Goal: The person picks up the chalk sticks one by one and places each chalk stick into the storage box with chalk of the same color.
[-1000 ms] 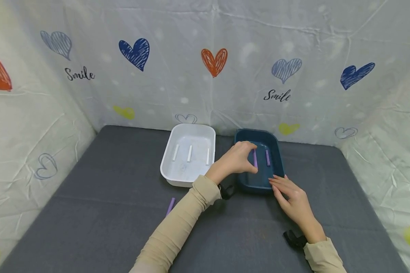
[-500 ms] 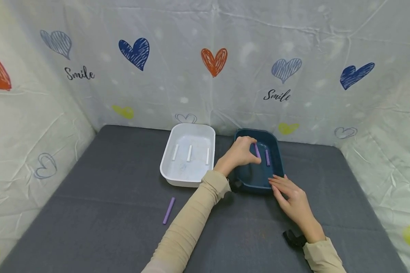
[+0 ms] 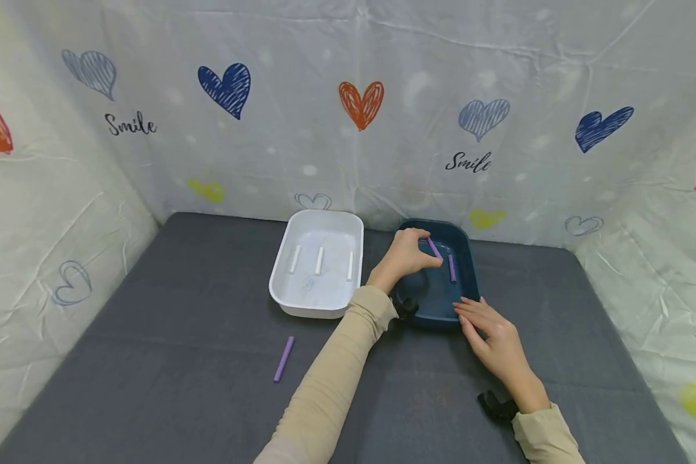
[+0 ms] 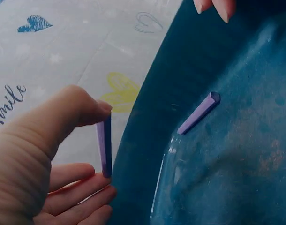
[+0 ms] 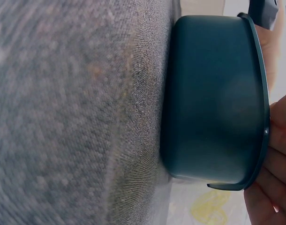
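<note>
My left hand (image 3: 408, 254) is over the dark teal tray (image 3: 435, 312), pinching a stick of purple chalk (image 4: 104, 147) end to end between thumb and fingertip. The chalk is tilted in the head view. A second stick of purple chalk (image 3: 452, 268) lies on the tray's floor, just right of the held one. My right hand (image 3: 495, 338) rests at the tray's near right corner, its fairly straight fingers touching the rim, as the right wrist view also shows. Another stick of purple chalk (image 3: 284, 359) lies on the dark grey table, left of my left forearm.
A white tray (image 3: 316, 304) stands left of the teal one, with three white chalk sticks (image 3: 319, 261) lying apart in it. Behind both trays hangs a pale curtain (image 3: 290, 154) printed with hearts, along the table's (image 3: 180, 309) back edge.
My left hand has shifted slightly away from me inside the teal tray, and the held chalk has turned from nearly upright in view to slanted. The right hand keeps its place at the rim.
</note>
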The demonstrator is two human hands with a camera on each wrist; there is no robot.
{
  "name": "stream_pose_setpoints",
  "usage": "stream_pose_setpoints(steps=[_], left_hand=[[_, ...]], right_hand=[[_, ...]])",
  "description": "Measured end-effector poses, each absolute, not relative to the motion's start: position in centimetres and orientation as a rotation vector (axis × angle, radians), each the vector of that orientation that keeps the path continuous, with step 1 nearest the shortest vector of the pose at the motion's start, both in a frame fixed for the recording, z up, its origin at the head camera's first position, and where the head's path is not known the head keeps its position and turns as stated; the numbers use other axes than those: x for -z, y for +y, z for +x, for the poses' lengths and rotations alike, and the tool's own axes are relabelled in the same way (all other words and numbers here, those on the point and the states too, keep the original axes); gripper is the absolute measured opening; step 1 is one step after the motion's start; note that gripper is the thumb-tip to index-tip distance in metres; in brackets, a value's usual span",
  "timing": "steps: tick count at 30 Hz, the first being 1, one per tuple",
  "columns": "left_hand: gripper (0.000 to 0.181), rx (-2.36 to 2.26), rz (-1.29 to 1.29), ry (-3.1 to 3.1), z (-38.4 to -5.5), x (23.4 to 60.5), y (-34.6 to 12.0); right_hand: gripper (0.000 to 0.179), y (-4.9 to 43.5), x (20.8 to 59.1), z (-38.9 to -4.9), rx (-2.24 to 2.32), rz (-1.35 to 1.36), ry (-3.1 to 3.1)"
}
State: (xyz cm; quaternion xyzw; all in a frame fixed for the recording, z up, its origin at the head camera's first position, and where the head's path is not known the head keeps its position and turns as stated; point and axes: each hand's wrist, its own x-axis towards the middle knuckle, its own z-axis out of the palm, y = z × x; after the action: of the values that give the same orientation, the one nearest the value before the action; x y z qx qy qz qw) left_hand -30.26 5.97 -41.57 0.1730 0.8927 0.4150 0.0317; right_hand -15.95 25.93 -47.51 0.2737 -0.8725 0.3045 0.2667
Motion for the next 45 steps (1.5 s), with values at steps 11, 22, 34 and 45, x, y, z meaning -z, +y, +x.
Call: stream_pose_setpoints(steps=[11,22,34,45], left_hand=[[0.067,-1.257,0.546,2.769,-30.7,42.3,5.9],[0.070,-1.000,0.604,2.881,-30.9,43.3,6.5],[0.069,-0.472,0.773,3.059,-30.9,43.8,7.1],[0.054,-0.084,0.867,2.998,-30.9,44.1,7.5]], right_hand=[[0.022,26.0,47.5,-15.9,-0.813,0.723,-2.369],[0.022,25.9,47.5,-16.0,-0.794,0.728,-2.357],[0.022,26.0,47.6,-16.0,-0.786,0.730,-2.352],[0.021,25.9,47.5,-15.9,-0.809,0.724,-2.354]])
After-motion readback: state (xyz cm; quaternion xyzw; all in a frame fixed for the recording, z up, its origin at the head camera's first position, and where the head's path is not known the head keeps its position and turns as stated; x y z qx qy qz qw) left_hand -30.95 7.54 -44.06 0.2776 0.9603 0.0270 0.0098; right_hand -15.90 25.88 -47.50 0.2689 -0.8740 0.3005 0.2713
